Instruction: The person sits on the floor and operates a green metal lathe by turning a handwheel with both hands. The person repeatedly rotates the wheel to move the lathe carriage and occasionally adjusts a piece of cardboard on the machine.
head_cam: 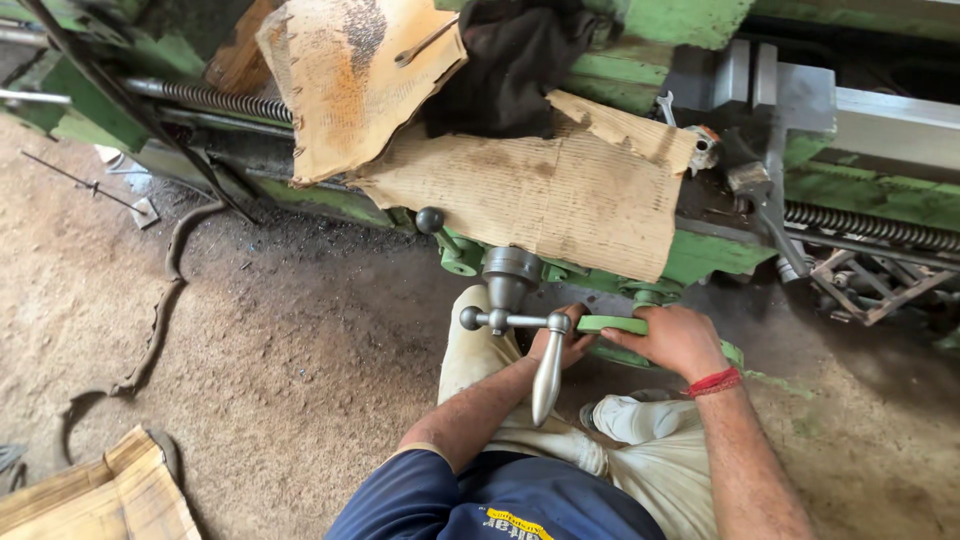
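Note:
My left hand point(563, 345) reaches under the metal crank handle point(547, 375) of a green lathe point(700, 250), fingers curled near the handle's hub; whether it grips is partly hidden. On a green handwheel rim point(612, 324) low on the machine's apron rests my right hand point(675, 340), closed over it, a red thread on the wrist. A steel hub with ball-ended arms point(508, 275) sits just above both hands. My legs in pale trousers are below.
Worn cardboard sheets point(540, 190) and a dark cloth point(510, 60) lie over the lathe bed. A lead screw point(860, 225) runs along the right. Dirt floor with a bent metal strip point(160, 310) and folded cardboard point(110, 495) lies left.

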